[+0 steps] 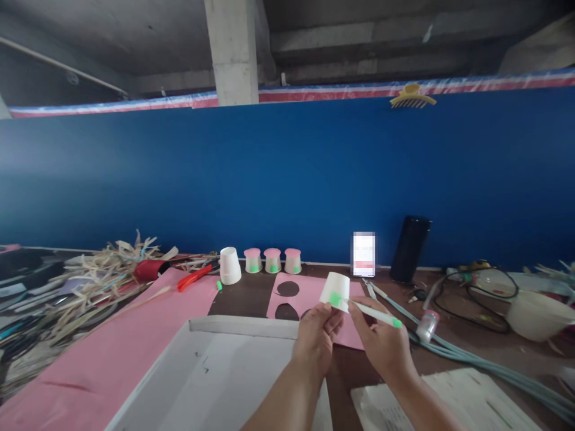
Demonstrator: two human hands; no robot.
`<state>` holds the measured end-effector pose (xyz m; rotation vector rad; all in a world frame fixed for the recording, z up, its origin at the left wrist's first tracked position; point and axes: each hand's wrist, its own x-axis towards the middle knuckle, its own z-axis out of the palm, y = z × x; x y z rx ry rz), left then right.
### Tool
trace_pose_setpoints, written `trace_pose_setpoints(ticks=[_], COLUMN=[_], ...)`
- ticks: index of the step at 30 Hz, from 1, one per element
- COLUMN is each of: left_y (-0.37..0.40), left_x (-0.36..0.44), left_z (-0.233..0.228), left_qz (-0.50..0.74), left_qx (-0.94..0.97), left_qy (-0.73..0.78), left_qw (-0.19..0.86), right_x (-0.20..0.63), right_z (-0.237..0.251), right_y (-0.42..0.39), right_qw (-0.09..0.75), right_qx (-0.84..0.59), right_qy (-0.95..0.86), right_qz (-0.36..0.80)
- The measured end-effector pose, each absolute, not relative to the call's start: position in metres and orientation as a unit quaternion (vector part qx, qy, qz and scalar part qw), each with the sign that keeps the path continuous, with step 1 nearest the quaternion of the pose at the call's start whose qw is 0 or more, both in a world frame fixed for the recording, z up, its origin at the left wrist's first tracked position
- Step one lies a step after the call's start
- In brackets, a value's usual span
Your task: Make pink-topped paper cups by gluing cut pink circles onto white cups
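My left hand (318, 335) grips a white paper cup (338, 286) near its wide rim, the cup upside down and a little tilted. A bright green patch marks the cup's side. In my right hand (387, 342) is a white marker (375, 313) with a green end, its tip at the cup beside the patch. The marker's green cap (219, 285) lies on the table to the left. Three upturned cups (272, 262) with pink tops and green patches stand in a row at the back. Left of them is a stack of plain white cups (230, 266).
Pink paper (309, 284) with round holes lies under my hands. A white box lid (233, 359) sits in front, with red scissors (194, 278) beyond it. Shredded strips (108, 275) heap at the left. A black cylinder (409, 248), cables (476, 359) and a white bowl (539, 314) occupy the right.
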<state>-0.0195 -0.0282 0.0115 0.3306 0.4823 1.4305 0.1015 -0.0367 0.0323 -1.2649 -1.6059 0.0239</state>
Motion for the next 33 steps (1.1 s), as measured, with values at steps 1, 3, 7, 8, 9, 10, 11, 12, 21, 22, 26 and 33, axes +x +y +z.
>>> trace_pose_setpoints(ticks=[1, 3, 7, 8, 9, 10, 11, 12, 21, 22, 26, 33], left_y=[-0.0279, -0.0278, -0.0285, -0.0285, -0.0283, -0.0280, -0.0276, -0.0271, -0.0283, -0.0288, -0.0300, -0.0286], left_x=[-0.0200, -0.0212, -0.0223, -0.0222, -0.0220, -0.0217, -0.0213, -0.0210, -0.0206, -0.0209, -0.0215, -0.0207], left_z=[0.0109, 0.0106, 0.0117, 0.0117, 0.0115, 0.0113, 0.0110, 0.0107, 0.0126, 0.0130, 0.0142, 0.0123], left_qz=[0.649, 0.655, 0.652, 0.651, 0.650, 0.649, 0.648, 0.646, 0.641, 0.643, 0.648, 0.642], left_qx=[0.150, 0.149, 0.141, 0.139, 0.139, 0.139, 0.139, 0.140, 0.136, 0.137, 0.131, 0.134], left_qy=[0.215, 0.214, 0.228, 0.229, 0.230, 0.230, 0.230, 0.229, 0.237, 0.235, 0.229, 0.230], left_qw=[0.714, 0.710, 0.710, 0.710, 0.711, 0.712, 0.713, 0.714, 0.717, 0.716, 0.714, 0.719], right_x=[0.1009, 0.0999, 0.0993, 0.0995, 0.0999, 0.1003, 0.1008, 0.1015, 0.1036, 0.1028, 0.0993, 0.0998], right_z=[0.0327, 0.0331, 0.0319, 0.0315, 0.0312, 0.0309, 0.0307, 0.0305, 0.0283, 0.0284, 0.0297, 0.0323], right_y=[-0.0381, -0.0403, -0.0413, -0.0408, -0.0402, -0.0394, -0.0385, -0.0375, -0.0358, -0.0366, -0.0386, -0.0381], right_qw=[0.517, 0.508, 0.501, 0.502, 0.504, 0.506, 0.510, 0.514, 0.534, 0.528, 0.506, 0.526], right_qx=[-0.528, -0.524, -0.517, -0.516, -0.517, -0.518, -0.520, -0.523, -0.512, -0.514, -0.514, -0.515], right_qy=[-0.674, -0.683, -0.693, -0.692, -0.691, -0.689, -0.684, -0.680, -0.673, -0.676, -0.692, -0.676], right_qz=[0.021, 0.037, 0.041, 0.041, 0.039, 0.037, 0.033, 0.028, 0.015, 0.020, 0.031, 0.006])
